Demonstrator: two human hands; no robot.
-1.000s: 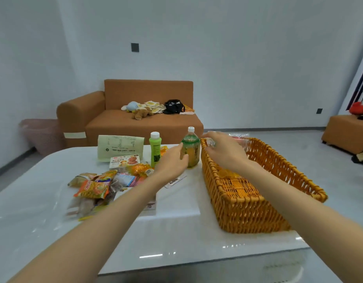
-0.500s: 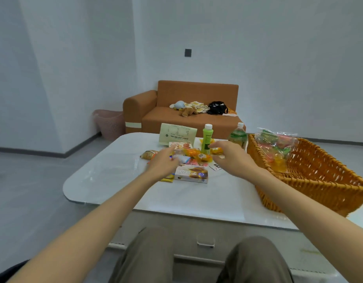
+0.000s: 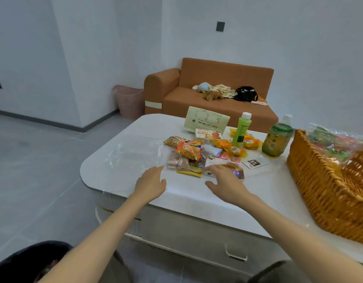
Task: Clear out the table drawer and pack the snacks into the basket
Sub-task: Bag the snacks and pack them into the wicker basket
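Note:
A pile of snack packets (image 3: 194,155) lies on the white table (image 3: 125,160). My left hand (image 3: 151,181) hovers open at the pile's near left edge, holding nothing. My right hand (image 3: 225,181) is open with its fingers spread over a flat snack box (image 3: 236,169). An orange wicker basket (image 3: 323,190) stands at the right with a clear bag of candies (image 3: 335,142) leaning in it. A light green bottle (image 3: 242,129) and a green tea bottle (image 3: 277,138) stand behind the pile. The table drawer (image 3: 235,253) below the tabletop is closed.
A pale green paper pouch (image 3: 206,120) leans at the table's far side and a small sachet (image 3: 255,163) lies near the basket. Beyond the table are an orange sofa (image 3: 215,94) with soft toys and a pink bin (image 3: 128,101).
My view swung left and down. Both hands came back from the bottles and basket to the near edge of the snack pile. The candy bag now sits in the basket.

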